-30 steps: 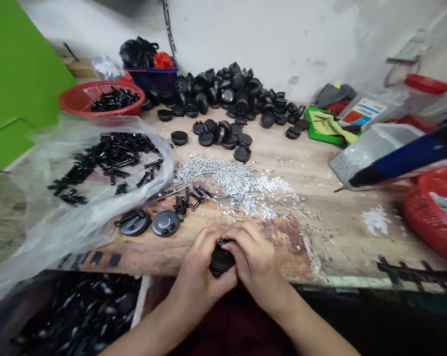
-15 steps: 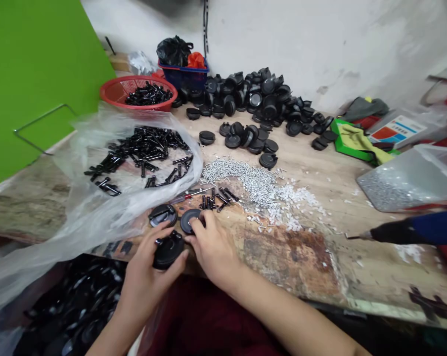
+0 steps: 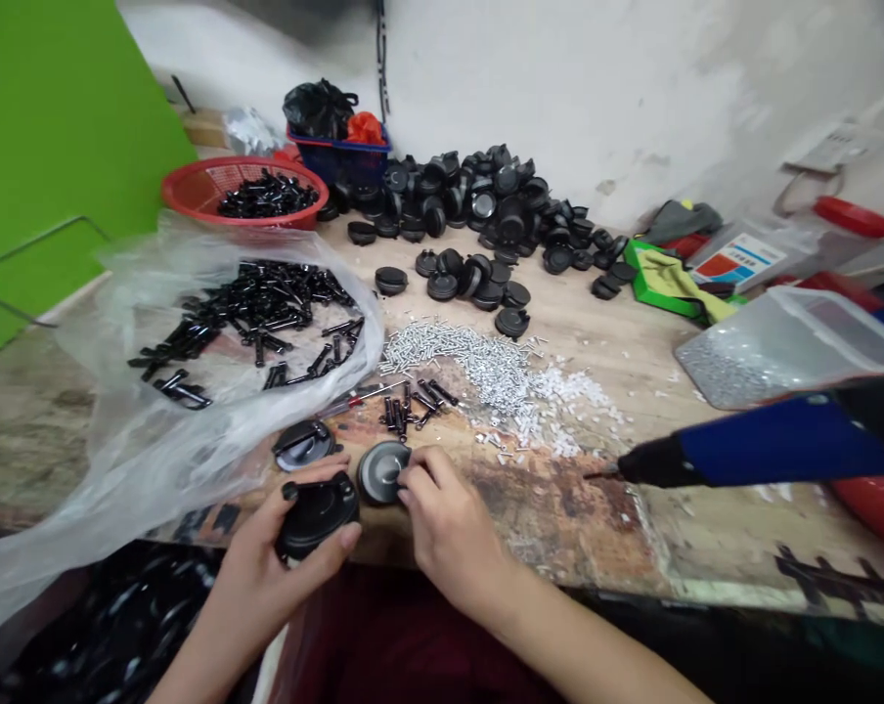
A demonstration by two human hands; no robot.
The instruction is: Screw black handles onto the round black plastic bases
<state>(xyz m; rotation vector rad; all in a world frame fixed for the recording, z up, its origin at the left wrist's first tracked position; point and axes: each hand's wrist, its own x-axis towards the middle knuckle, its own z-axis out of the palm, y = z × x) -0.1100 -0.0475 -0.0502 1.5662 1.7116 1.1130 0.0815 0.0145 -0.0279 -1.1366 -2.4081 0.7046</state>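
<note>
My left hand [image 3: 266,572] is closed around a round black plastic housing [image 3: 314,510], held at the bench's front edge. My right hand [image 3: 446,528] rests on the bench with its fingertips pinching the edge of a round black cap [image 3: 383,471]. A second black cap [image 3: 302,443] lies just left of it. Small black pins [image 3: 411,401] and a heap of silver screws [image 3: 478,357] lie just beyond my hands.
A clear plastic bag [image 3: 178,411] holds black clips at left. Behind it stand a red basket [image 3: 237,191] and a pile of black caps [image 3: 478,200]. A blue and black power screwdriver [image 3: 765,450] hangs at right, over a clear tub [image 3: 786,347].
One second ago both hands held the black housing together. My right hand has since let go and reached to the cap on the bench. The left hand keeps the housing.
</note>
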